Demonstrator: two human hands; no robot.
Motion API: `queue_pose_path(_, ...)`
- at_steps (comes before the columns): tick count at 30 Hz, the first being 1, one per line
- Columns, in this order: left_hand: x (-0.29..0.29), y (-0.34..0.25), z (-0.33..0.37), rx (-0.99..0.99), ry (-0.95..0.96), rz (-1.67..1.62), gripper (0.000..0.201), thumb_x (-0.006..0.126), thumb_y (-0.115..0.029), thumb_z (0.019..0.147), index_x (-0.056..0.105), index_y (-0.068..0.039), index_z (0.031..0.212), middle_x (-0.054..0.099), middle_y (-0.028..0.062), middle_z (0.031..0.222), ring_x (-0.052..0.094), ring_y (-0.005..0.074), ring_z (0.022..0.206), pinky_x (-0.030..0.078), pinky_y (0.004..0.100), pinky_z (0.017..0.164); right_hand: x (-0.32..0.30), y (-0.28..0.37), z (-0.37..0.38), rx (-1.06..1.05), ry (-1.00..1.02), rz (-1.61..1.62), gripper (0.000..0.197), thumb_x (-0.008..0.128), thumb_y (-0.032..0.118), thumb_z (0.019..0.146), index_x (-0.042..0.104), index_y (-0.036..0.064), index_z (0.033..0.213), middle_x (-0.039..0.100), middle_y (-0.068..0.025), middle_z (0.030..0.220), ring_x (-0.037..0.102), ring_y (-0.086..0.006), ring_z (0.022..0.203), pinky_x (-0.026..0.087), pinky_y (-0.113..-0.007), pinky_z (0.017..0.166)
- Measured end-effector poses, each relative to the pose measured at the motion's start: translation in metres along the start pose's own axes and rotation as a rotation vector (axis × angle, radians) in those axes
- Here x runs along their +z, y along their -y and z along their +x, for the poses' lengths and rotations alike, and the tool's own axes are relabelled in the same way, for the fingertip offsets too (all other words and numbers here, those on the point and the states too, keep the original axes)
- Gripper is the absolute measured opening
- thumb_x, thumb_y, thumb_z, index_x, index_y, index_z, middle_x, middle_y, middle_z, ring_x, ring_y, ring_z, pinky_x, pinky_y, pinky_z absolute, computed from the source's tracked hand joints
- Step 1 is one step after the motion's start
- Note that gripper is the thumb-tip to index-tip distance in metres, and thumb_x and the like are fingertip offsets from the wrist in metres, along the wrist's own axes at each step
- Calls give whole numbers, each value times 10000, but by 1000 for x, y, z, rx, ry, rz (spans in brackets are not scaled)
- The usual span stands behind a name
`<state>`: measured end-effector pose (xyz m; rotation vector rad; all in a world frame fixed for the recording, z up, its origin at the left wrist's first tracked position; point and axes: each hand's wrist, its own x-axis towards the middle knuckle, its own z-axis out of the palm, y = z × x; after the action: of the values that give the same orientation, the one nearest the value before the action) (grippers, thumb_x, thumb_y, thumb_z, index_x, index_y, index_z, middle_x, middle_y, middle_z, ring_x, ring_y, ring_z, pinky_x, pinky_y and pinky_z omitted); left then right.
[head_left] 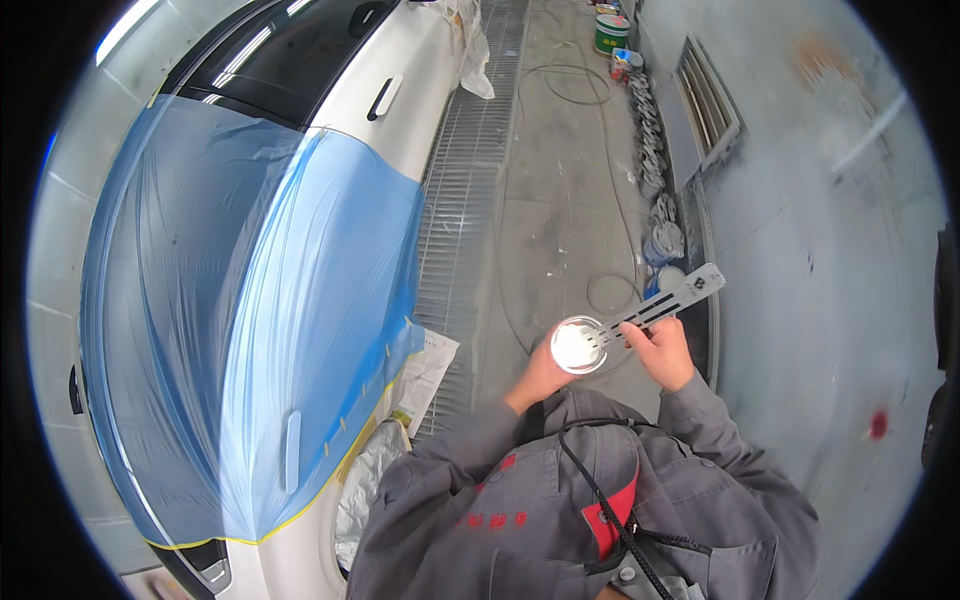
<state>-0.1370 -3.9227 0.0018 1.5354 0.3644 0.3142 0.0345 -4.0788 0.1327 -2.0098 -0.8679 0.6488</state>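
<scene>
My left hand is wrapped round a small round cup in front of my chest. White liquid that looks like paint shows inside its rim. In my right hand is a flat grey mixing stick with long slots, gripped between thumb and fingers. The stick slants, its lower end in the cup at the white liquid and its upper end pointing up and to the right. How deep it reaches in the liquid is hidden.
On the left stands a white car, partly draped in blue masking film with newspaper at its edge. A floor grate runs alongside. A hose loops over the floor. Paint cans line the wall with a vent.
</scene>
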Motion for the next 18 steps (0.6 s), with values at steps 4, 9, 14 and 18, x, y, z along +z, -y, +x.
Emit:
queue_pose_path(4,-43,-21,106,54,7,1,890,970,-138,717,491,-47,1461,605,109,1409,591,226,1312,463,383,1149,-48,-15,84,-7,124,88,323,756,38,892,692,-2,1206,703,-65,1014,662,-123,855,540,-298,747)
queue_pose_path(9,-87,-37,199,-3,-31,117,884,967,-114,712,485,-50,1450,608,110,1390,593,231,1304,478,384,1134,-51,-160,173,483,-113,254,179,714,72,928,733,2,1091,715,-95,875,691,-131,845,556,-285,732)
queue_pose_path(14,-126,-50,274,-44,-67,109,847,915,-72,742,473,-41,1464,612,103,1336,592,215,1263,481,372,1107,-27,-355,162,596,239,-613,290,662,325,944,789,91,1060,778,-171,996,756,-330,961,589,-463,852)
queue_pose_path(18,-173,-53,349,-99,-62,-10,865,918,-81,739,468,-35,1477,594,98,1372,570,205,1290,458,362,1126,-12,-449,158,432,834,-1051,344,641,374,951,779,104,1115,772,-204,1039,741,-366,1071,579,-493,933)
